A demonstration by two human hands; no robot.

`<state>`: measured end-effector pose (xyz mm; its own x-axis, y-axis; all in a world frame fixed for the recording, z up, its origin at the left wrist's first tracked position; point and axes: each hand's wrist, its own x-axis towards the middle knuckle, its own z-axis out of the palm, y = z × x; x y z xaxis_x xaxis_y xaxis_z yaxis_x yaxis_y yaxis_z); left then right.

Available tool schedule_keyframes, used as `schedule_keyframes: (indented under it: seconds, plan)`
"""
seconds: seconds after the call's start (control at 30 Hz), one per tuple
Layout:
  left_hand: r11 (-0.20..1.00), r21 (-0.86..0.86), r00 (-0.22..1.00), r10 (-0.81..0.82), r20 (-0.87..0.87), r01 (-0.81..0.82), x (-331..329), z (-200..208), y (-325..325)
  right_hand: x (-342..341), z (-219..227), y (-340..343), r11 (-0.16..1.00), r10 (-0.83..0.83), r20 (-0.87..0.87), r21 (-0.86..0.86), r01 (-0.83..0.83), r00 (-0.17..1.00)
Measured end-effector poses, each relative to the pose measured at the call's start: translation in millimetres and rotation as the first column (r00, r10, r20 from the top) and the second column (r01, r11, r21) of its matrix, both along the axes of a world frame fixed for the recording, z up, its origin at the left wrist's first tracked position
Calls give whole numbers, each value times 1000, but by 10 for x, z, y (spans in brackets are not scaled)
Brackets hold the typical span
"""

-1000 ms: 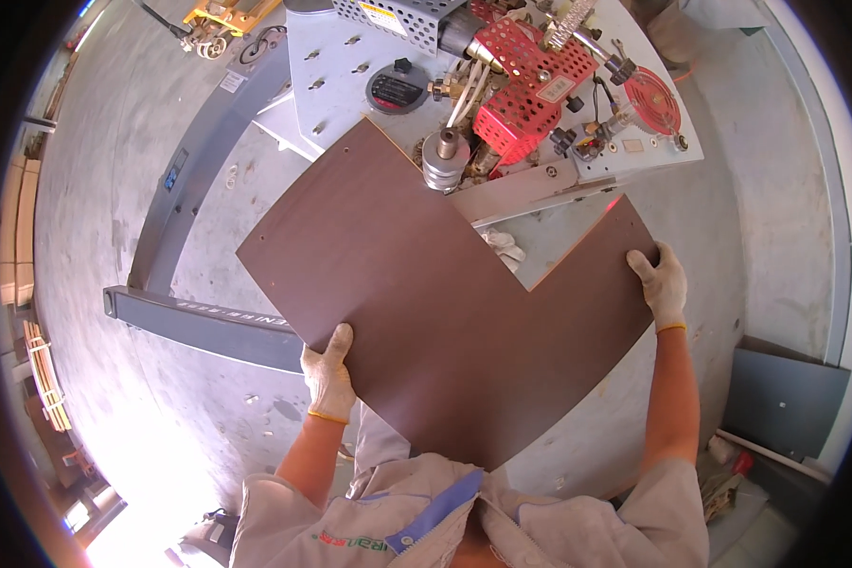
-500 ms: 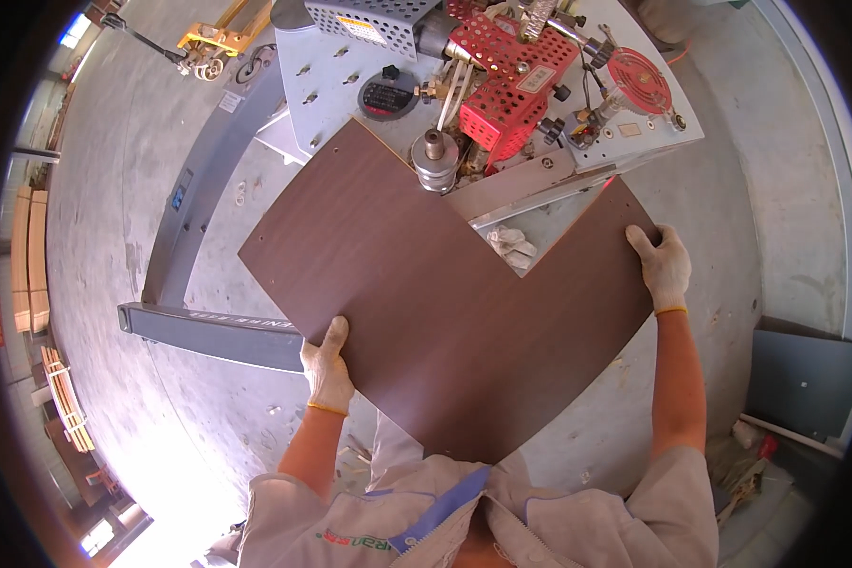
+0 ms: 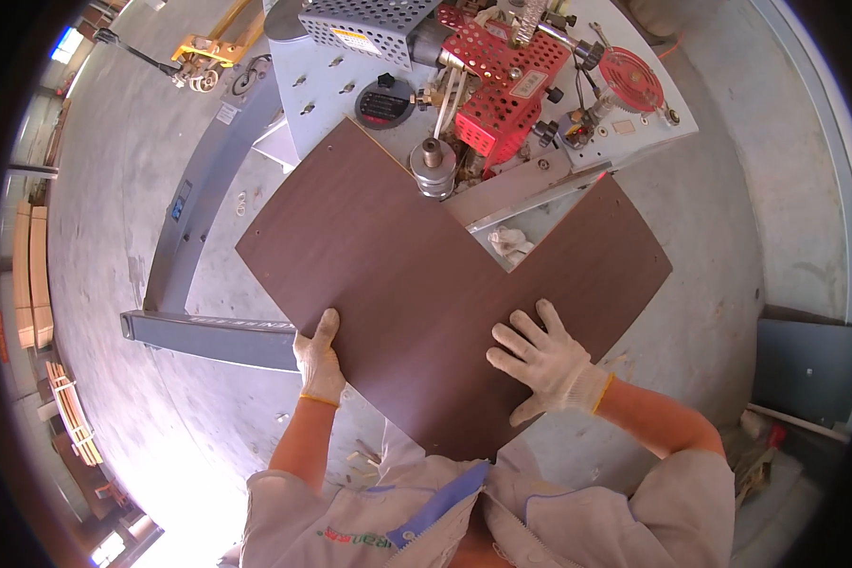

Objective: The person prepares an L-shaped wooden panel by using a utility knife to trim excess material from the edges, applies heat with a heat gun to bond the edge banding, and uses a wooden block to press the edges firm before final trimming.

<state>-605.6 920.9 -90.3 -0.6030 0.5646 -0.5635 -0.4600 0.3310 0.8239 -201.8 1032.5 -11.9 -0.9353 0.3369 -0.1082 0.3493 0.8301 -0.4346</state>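
Grey floor (image 3: 114,237) is running under pretty much everything here, kinda scuffed and speckled, and a totally blown-out patch of white light (image 3: 161,483) is glaring off its near left part. Long tan boards (image 3: 31,275) and a bundle of wood strips (image 3: 74,417) are sitting along the floor's left edge, with a yellow pallet truck (image 3: 204,47) parking itself toward the far left. Over at the right edge, a pale grey wall (image 3: 805,218) is rising beside a dark grey panel (image 3: 809,374).
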Motion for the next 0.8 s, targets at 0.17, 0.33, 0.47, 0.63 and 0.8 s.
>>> schedule_keyframes:
  seconds: [0.17, 0.33, 0.47, 0.63, 0.8]
  plan:
    - [999, 28, 999, -35, -33, 35, -95, 17, 8, -94, -43, -31, 996, -58, 2, 64, 57, 998]
    - [890, -453, 842, -279, -462, 47, -14, -12, -102, -187, -108, -112, 993, -83, -52, 84, 87, 995]
    - [864, -498, 851, -312, -423, 69, 814, 90, -576, -219, -142, -89, 986, -122, -74, 104, 129, 990]
    - [851, -522, 874, -294, -386, 56, 673, 188, -499, -288, -145, -35, 986, -157, -101, 41, 162, 982]
    - [900, -433, 867, -259, -425, 56, 525, 135, -491, 409, -371, 806, 557, -725, -277, 302, 774, 630]
